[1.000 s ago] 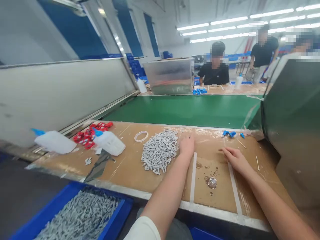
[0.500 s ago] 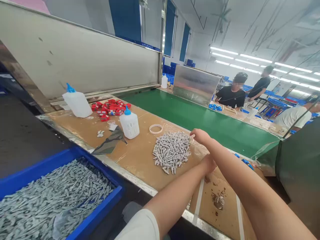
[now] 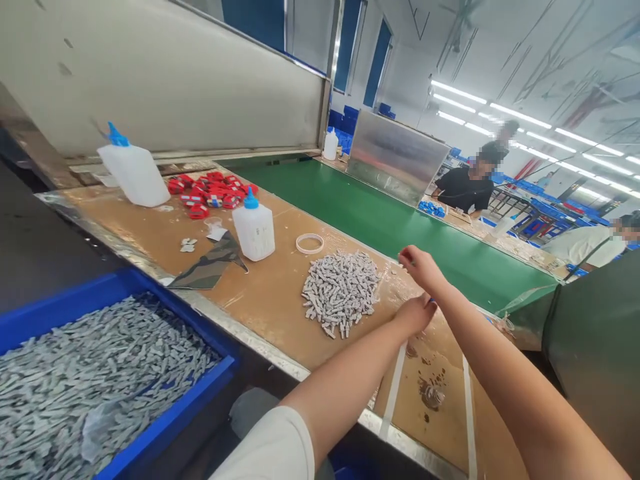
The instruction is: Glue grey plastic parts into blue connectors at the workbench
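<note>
A heap of small grey pieces [image 3: 341, 290] lies on the brown tabletop. Right of it, my left hand [image 3: 417, 315] is closed, with a small blue piece [image 3: 432, 301] showing at its fingertips; my right forearm partly covers those fingers. My right hand [image 3: 421, 268] is above the table by the green belt's near edge. Its fingers are bent together, and I cannot make out what is in them. Near the heap's back edge lies a white ring [image 3: 310, 243].
White bottles with blue caps [image 3: 254, 233] [image 3: 135, 170] stand left, near red pieces [image 3: 210, 192] and a camouflage-patterned sheet [image 3: 210, 263]. A blue bin [image 3: 226, 367] of grey pieces is at lower left. Beyond the green belt [image 3: 350, 210] sits a person [image 3: 465, 190].
My right hand has moved right, away from the heap's edge. The blue piece at my left fingertips has come into sight. The camera view has shifted slightly.
</note>
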Motion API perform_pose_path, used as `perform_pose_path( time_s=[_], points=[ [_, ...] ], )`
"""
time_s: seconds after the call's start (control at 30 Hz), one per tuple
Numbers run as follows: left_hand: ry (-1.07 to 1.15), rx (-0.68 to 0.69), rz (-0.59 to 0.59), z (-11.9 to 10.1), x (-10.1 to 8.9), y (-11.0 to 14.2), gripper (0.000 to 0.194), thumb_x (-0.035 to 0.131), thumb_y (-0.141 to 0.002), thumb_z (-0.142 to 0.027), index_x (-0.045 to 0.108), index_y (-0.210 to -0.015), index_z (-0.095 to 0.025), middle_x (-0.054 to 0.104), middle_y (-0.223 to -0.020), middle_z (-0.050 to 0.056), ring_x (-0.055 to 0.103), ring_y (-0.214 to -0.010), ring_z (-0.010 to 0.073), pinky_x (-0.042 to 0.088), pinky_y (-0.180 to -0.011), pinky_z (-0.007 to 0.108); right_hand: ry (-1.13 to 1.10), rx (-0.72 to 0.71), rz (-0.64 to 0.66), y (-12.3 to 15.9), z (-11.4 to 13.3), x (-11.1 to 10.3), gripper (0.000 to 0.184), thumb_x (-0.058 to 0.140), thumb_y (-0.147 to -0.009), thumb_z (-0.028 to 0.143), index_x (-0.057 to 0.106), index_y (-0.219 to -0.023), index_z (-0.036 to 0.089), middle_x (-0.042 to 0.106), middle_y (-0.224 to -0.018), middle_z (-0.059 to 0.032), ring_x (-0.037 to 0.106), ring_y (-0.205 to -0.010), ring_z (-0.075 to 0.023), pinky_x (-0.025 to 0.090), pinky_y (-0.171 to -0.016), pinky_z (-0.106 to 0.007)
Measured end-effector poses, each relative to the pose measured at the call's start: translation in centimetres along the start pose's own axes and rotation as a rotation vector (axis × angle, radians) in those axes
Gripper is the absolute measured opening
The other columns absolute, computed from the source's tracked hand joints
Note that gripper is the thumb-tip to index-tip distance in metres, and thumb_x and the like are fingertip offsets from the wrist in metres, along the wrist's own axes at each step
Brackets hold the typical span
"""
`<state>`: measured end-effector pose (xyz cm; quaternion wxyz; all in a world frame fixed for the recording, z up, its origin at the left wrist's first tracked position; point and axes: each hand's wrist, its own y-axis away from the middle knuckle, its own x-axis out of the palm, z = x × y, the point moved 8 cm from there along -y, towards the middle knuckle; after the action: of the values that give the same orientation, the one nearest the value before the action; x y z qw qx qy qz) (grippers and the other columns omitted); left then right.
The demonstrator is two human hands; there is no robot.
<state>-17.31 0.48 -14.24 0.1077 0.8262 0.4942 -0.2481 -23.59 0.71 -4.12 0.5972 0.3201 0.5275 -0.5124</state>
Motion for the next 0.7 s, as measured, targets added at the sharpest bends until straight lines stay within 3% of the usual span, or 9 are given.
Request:
perform_pose_path(
  time_s=[0.1, 0.17, 0.27, 0.37, 0.47, 0.57, 0.7],
  points=[
    [0.123, 0.068, 0.009, -0.3, 0.6, -0.4, 0.045, 0.034, -0.104, -0.038, 0.052, -0.142, -0.023, 0.074, -0.101, 0.005, 0.069, -0.093, 0.0235, 0.050, -0.080, 0.032, -0.454, 0.012, -0.323, 8.1, -2.1, -4.9, 0.029, 0.051, -0.103, 0.048, 0.060, -0.109, 0.021, 0.066, -0.081, -0.0023, 0.060, -0.069, -0.0155, 0.049, -0.066, -0.026],
    [0.244, 0.161, 0.029, -0.9, 1.1, -0.4, 0.042, 0.039, -0.102, -0.044, 0.059, -0.134, -0.025, 0.070, -0.085, 0.000, 0.067, -0.082, 0.0195, 0.049, -0.077, 0.030, -0.651, 0.089, -0.419, 14.4, -4.0, -5.8, 0.031, 0.058, -0.099, 0.053, 0.059, -0.097, 0.022, 0.058, -0.070, 0.0014, 0.053, -0.060, -0.0136, 0.047, -0.059, -0.026],
    [0.354, 0.209, 0.034, -1.1, 1.6, -0.4, 0.038, 0.057, -0.094, -0.052, 0.067, -0.118, -0.025, 0.067, -0.081, -0.002, 0.064, -0.078, 0.0174, 0.048, -0.075, 0.028, -0.811, 0.264, -0.332, 22.5, -5.9, -3.4, 0.039, 0.063, -0.096, 0.059, 0.062, -0.087, 0.021, 0.056, -0.065, 0.0011, 0.052, -0.056, -0.0135, 0.047, -0.055, -0.027],
    [0.394, 0.173, 0.025, -0.7, 2.1, -0.6, 0.047, 0.072, -0.084, -0.046, 0.061, -0.124, -0.025, 0.070, -0.093, 0.000, 0.065, -0.082, 0.0167, 0.047, -0.075, 0.027, -0.925, 0.398, -0.135, 27.7, -6.2, 0.6, 0.040, 0.069, -0.092, 0.058, 0.070, -0.100, 0.019, 0.065, -0.073, -0.0031, 0.059, -0.062, -0.0158, 0.052, -0.057, -0.029],
    [0.474, 0.182, 0.096, -0.8, 2.8, -0.5, 0.041, 0.065, -0.091, -0.040, 0.056, -0.127, -0.024, 0.073, -0.089, 0.001, 0.066, -0.081, 0.0161, 0.046, -0.074, 0.026, -0.900, 0.430, -0.032, 30.0, -5.8, 2.6, 0.036, 0.068, -0.095, 0.052, 0.075, -0.109, 0.019, 0.070, -0.081, -0.0058, 0.063, -0.069, -0.0174, 0.053, -0.062, -0.029],
    [0.470, 0.224, 0.116, -1.3, 2.5, -0.2, 0.033, 0.060, -0.097, -0.048, 0.061, -0.114, -0.020, 0.072, -0.081, 0.001, 0.066, -0.077, 0.0161, 0.044, -0.073, 0.026, -0.734, 0.265, -0.036, 29.8, -4.5, 2.1, 0.028, 0.062, -0.101, 0.044, 0.079, -0.109, 0.023, 0.070, -0.090, -0.0072, 0.065, -0.081, -0.0189, 0.054, -0.073, -0.031],
    [0.334, 0.256, 0.054, -1.5, 1.6, 0.1, 0.041, 0.053, -0.099, -0.057, 0.064, -0.113, -0.020, 0.072, -0.093, 0.004, 0.065, -0.083, 0.0186, 0.047, -0.080, 0.029, -0.559, 0.059, 0.006, 28.7, -2.1, 1.0, 0.028, 0.054, -0.107, 0.033, 0.077, -0.120, 0.027, 0.066, -0.097, -0.0073, 0.064, -0.090, -0.0188, 0.053, -0.080, -0.030]
  ],
)
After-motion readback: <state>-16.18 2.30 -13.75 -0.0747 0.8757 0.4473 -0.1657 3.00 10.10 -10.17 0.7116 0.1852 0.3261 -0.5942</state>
